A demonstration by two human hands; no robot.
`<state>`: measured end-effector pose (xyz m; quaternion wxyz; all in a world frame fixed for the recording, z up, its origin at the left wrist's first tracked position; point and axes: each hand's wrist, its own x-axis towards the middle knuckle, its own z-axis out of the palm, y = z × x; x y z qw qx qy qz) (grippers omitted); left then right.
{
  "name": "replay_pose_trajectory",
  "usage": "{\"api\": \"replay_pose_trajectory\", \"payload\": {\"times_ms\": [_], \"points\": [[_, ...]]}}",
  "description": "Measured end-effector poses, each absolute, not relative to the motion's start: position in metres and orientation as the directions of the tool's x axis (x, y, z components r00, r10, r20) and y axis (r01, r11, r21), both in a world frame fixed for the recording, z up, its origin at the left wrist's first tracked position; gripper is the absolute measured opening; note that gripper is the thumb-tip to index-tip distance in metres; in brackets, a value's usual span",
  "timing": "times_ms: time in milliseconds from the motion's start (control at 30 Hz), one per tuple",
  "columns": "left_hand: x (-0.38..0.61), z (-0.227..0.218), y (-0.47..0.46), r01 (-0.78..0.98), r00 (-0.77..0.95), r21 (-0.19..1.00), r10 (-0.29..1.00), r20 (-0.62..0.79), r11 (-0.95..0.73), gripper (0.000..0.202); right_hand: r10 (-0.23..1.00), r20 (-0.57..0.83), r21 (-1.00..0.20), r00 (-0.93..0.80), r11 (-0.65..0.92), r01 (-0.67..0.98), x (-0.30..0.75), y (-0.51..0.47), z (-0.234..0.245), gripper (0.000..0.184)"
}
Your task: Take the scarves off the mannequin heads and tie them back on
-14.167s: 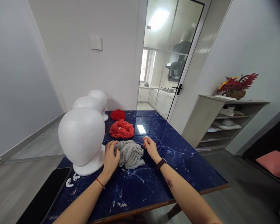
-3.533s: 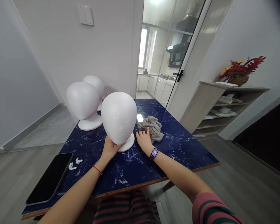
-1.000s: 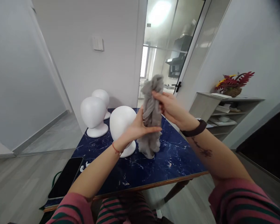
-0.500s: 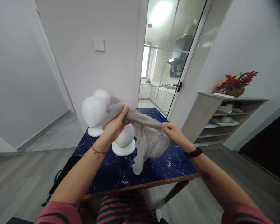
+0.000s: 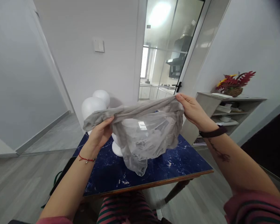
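Observation:
A thin grey scarf (image 5: 144, 133) is stretched in the air above the dark blue marble table (image 5: 177, 161). My left hand (image 5: 100, 132) grips its left end in a closed fist. My right hand (image 5: 192, 110) pinches the right upper edge, higher up. The cloth sags between them and is sheer enough to show the table through it. A white foam head form (image 5: 118, 146) stands on the table behind the scarf, mostly hidden by it.
Two more white foam heads (image 5: 92, 105) stand at the table's far left. A dark phone (image 5: 60, 180) lies at the near left edge, partly behind my arm. A glass door (image 5: 168, 62) is beyond; a shelf with red flowers (image 5: 235, 84) stands right.
My hands have pulled further apart and the right one has risen, spreading the scarf wide. A second ago it was a bunched roll held upright.

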<state>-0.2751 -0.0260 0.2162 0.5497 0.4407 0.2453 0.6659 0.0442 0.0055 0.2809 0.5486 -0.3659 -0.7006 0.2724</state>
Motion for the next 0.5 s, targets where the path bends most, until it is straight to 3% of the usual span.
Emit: {"api": "replay_pose_trajectory", "payload": {"times_ms": [133,233,300,367,500], "points": [[-0.284,0.215,-0.030,-0.443,-0.054,0.825,0.929,0.367,-0.352,0.036,0.826,0.562,-0.785,-0.042,0.548,0.288,0.051,0.010,0.272,0.032],[-0.294,0.208,-0.036,-0.342,-0.106,0.834,0.899,0.425,-0.434,0.045,0.774,0.621,-0.625,-0.122,0.583,0.519,0.057,0.010,0.264,0.039],[-0.304,0.202,-0.041,-0.268,-0.163,0.834,0.876,0.453,-0.481,0.040,0.734,0.646,-0.468,-0.210,0.598,0.650,0.060,0.010,0.254,0.042],[-0.316,0.196,-0.046,-0.227,-0.211,0.822,0.850,0.483,-0.523,0.034,0.738,0.621,-0.384,-0.264,0.581,0.718,0.062,0.010,0.238,0.042],[-0.338,0.187,-0.056,-0.340,-0.405,0.732,0.794,0.453,-0.591,0.017,0.803,0.517,-0.392,-0.296,0.529,0.752,0.062,0.010,0.196,0.040]]}}
